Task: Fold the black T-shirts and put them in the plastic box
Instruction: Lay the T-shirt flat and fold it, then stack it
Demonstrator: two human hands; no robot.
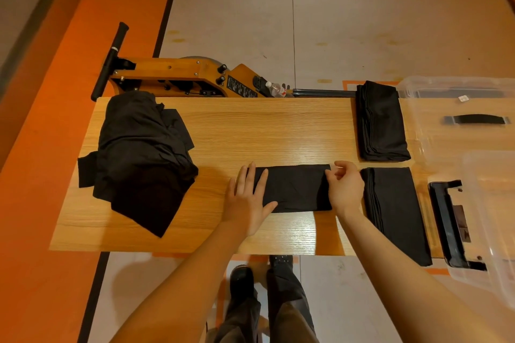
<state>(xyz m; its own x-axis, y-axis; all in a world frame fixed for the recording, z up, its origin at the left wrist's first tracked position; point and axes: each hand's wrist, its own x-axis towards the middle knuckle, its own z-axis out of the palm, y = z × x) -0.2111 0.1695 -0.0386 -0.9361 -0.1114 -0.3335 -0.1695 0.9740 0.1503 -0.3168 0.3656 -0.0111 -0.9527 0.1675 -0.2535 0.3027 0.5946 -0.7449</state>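
Observation:
A black T-shirt (296,188), folded into a narrow band, lies near the front middle of the wooden table (250,125). My left hand (249,198) presses flat on its left end, fingers straight. My right hand (345,186) pinches the band's right edge with curled fingers. A heap of unfolded black T-shirts (139,156) covers the table's left part. Two stacks of folded black T-shirts lie at the right: one at the back (381,122), one at the front (395,211). The clear plastic box (473,131) sits at the table's right end.
The box's clear lid (490,231) with black latches overlaps the table's right front corner. Behind the table stands a wooden rowing machine (178,75) with a plastic bottle (276,89) on it. My legs and shoes show below the table's front edge.

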